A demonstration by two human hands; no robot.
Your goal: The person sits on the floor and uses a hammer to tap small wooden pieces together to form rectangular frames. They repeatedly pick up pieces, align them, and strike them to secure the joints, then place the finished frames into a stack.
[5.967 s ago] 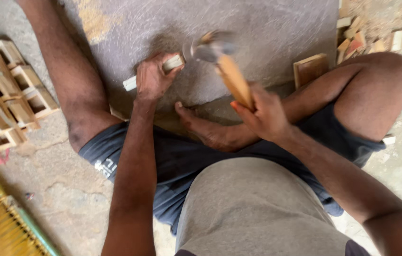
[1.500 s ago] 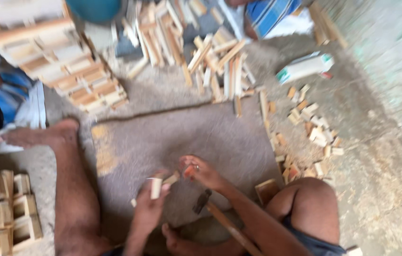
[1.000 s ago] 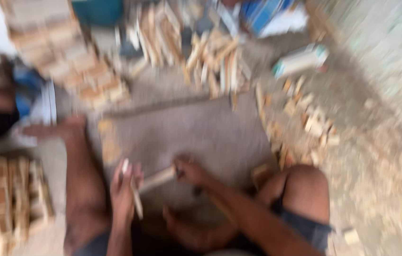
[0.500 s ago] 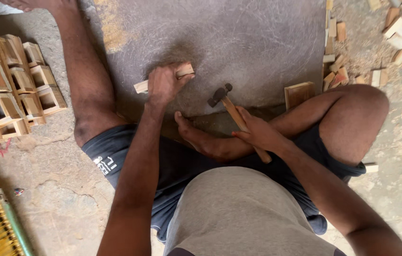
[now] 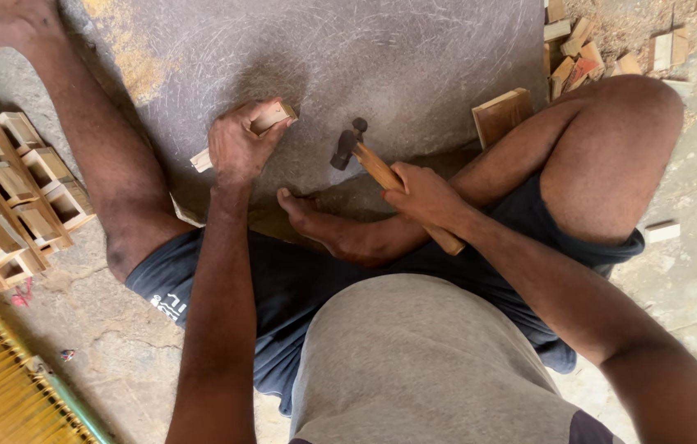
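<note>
Head view: a short wooden strip [image 5: 241, 138] lies on the grey stone slab [image 5: 381, 57], pinned by the left hand [image 5: 237, 148], whose grip is clenched over its middle. It looks light, stiff and rough-sawn, likely to split near the ends, so mid-length is the safer hold. The right hand [image 5: 422, 196] grasps the wooden handle of a ball-peen hammer [image 5: 381, 171], head just above the slab beside the strip. Half a second ago the hammer sat lower, nearer the foot [image 5: 332, 230]. Small wooden boxes [image 5: 11, 189] stand well apart.
</note>
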